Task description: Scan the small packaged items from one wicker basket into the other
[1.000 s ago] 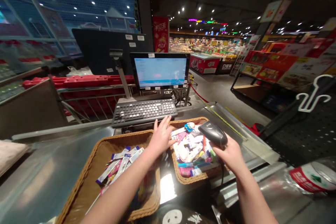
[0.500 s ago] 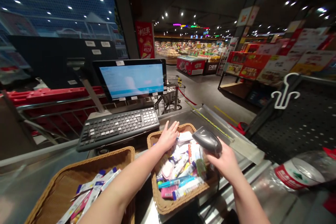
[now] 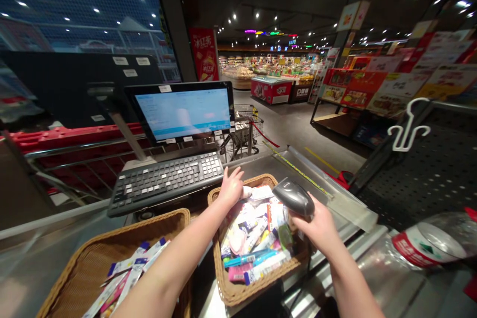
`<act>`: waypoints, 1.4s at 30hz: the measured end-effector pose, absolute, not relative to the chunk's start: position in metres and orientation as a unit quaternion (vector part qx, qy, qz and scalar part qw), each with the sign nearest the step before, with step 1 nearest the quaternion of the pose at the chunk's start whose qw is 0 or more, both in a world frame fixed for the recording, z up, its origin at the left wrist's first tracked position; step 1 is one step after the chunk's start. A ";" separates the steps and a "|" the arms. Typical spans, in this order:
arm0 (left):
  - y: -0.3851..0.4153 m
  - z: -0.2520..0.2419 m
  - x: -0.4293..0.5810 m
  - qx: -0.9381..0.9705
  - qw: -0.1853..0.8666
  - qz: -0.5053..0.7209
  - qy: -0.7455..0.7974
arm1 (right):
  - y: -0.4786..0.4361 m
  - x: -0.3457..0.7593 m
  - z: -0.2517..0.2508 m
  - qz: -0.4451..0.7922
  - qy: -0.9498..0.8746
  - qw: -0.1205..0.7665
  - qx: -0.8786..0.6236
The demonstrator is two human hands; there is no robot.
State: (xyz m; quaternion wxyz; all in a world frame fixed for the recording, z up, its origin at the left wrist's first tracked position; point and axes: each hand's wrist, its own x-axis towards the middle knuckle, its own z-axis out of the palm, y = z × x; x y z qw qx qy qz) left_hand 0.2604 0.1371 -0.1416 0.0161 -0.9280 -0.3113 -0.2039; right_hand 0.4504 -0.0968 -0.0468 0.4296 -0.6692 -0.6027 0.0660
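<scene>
My right hand (image 3: 316,226) is wrapped round a black barcode scanner (image 3: 293,196), held over the right side of a brown wicker basket (image 3: 246,299). Small packaged goods fill that basket, among them white boxes (image 3: 263,193), a blue pack (image 3: 242,260), a pink pack (image 3: 238,272) and a green item (image 3: 285,236). At its far left rim is my left hand (image 3: 231,188), fingers spread, with a whitish item close by the thumb. My left forearm crosses over a second wicker basket (image 3: 84,253), where several slim white-and-purple boxes (image 3: 128,278) lie.
A black keyboard (image 3: 167,179) and a lit monitor (image 3: 184,112) stand behind the baskets. On the right are a large clear bottle with a red label (image 3: 417,248) and a white hanger (image 3: 409,126) on a black perforated panel. A shopping cart (image 3: 242,131) is beyond the counter.
My left hand has shifted left and slightly up, from over the goods toward the basket's far left rim. The scanner in my right hand stays almost in place.
</scene>
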 end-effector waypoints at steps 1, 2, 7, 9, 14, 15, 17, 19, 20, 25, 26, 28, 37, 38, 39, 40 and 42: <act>0.137 -0.143 0.259 -0.927 0.015 -0.203 -0.314 | -0.097 0.450 -0.047 0.067 -0.603 0.428 -0.669; 0.137 -0.143 0.257 -0.927 0.014 -0.202 -0.316 | -0.096 0.449 -0.047 0.068 -0.603 0.427 -0.670; 0.132 -0.145 0.252 -0.925 0.001 -0.204 -0.322 | -0.095 0.442 -0.046 0.071 -0.604 0.427 -0.669; 0.128 -0.143 0.250 -0.922 -0.007 -0.207 -0.328 | -0.094 0.440 -0.046 0.073 -0.606 0.428 -0.666; 0.113 -0.124 0.234 -0.905 -0.021 -0.225 -0.361 | -0.094 0.435 -0.047 0.065 -0.619 0.426 -0.657; 0.109 -0.118 0.228 -0.901 -0.026 -0.231 -0.367 | -0.094 0.434 -0.046 0.065 -0.622 0.426 -0.654; 0.102 -0.105 0.216 -0.891 -0.045 -0.247 -0.378 | -0.093 0.430 -0.045 0.069 -0.626 0.426 -0.650; 0.095 -0.090 0.203 -0.879 -0.069 -0.269 -0.388 | -0.091 0.425 -0.043 0.072 -0.633 0.424 -0.644; 0.092 -0.083 0.196 -0.873 -0.078 -0.279 -0.393 | -0.090 0.422 -0.042 0.072 -0.636 0.425 -0.640; 0.074 -0.050 0.158 -0.839 -0.094 -0.327 -0.425 | -0.080 0.404 -0.034 0.057 -0.665 0.425 -0.611; 0.070 -0.044 0.149 -0.830 -0.098 -0.337 -0.433 | -0.078 0.399 -0.031 0.053 -0.677 0.425 -0.599; 0.064 -0.033 0.131 -0.810 -0.104 -0.359 -0.452 | -0.073 0.388 -0.026 0.042 -0.698 0.429 -0.572; 0.042 -0.011 0.057 -0.745 -0.074 -0.430 -0.504 | -0.060 0.329 -0.001 0.030 -0.759 0.414 -0.501; 0.038 -0.011 0.051 -0.739 -0.072 -0.436 -0.509 | -0.059 0.321 0.001 0.034 -0.766 0.409 -0.495; 0.035 -0.011 0.046 -0.733 -0.070 -0.440 -0.514 | -0.059 0.314 0.003 0.041 -0.772 0.404 -0.489; 0.031 -0.011 0.041 -0.726 -0.067 -0.444 -0.520 | -0.059 0.307 0.004 0.048 -0.777 0.399 -0.484; 0.025 -0.013 0.033 -0.715 -0.062 -0.451 -0.530 | -0.059 0.294 0.004 0.064 -0.785 0.393 -0.474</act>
